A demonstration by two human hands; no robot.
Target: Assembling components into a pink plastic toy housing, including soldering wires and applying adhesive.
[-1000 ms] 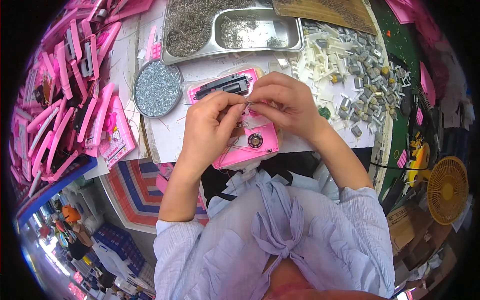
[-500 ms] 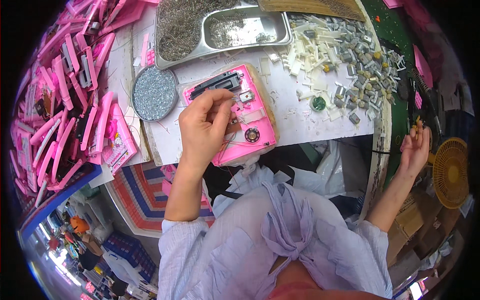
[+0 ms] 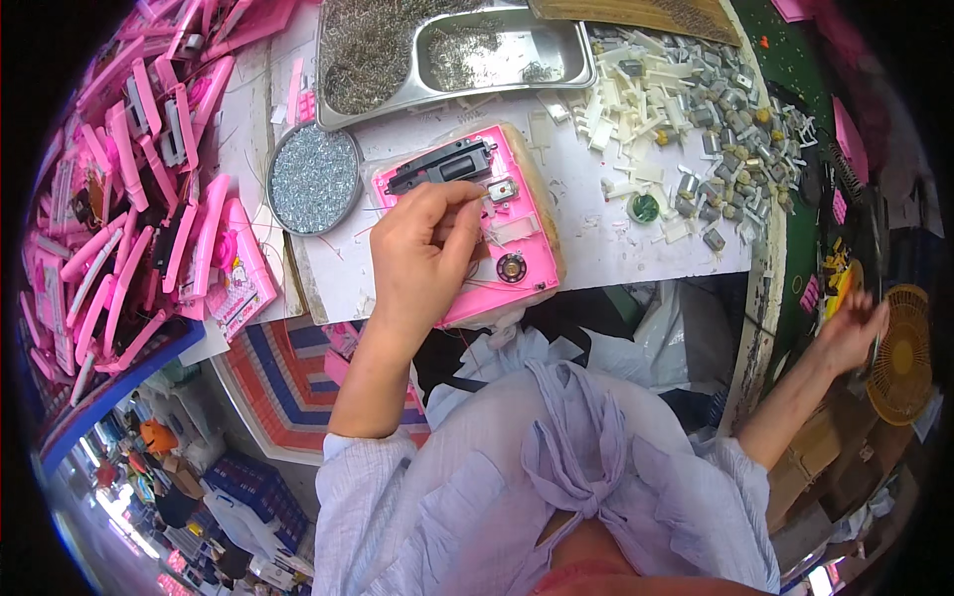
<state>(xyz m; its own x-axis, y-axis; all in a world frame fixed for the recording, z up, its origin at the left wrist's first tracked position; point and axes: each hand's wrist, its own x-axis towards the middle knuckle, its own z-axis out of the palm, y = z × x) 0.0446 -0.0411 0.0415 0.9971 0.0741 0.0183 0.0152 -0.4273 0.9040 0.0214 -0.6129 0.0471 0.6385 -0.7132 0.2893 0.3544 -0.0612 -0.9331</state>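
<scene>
My left hand (image 3: 422, 253) is over a pink plastic case (image 3: 540, 253), thumb and fingers pressed together in a pinch. What they hold, if anything, is hidden. The fingertips are close to a small metal motor (image 3: 502, 191). In the case there are also a black plastic compartment piece (image 3: 443, 165), a small round speaker (image 3: 512, 266) and thin wires, partly covered by my hand. At the far right, my right hand (image 3: 851, 335) has bent fingers beside a yellow object (image 3: 843, 286). Blur keeps me from telling whether it grips anything.
Pink cases (image 3: 119, 219) are heaped on the left. A round dish of small screws (image 3: 314, 181) stands beside the work. Behind lies a metal tray (image 3: 588, 70) with small metal parts. White plastic pieces and motors (image 3: 711, 149) spread to the right, near a round yellowish fan (image 3: 899, 353).
My right hand has moved nearer to me and a little right, its fingers now more bent. My left hand keeps its pinch over the case. The whole view has shifted slightly.
</scene>
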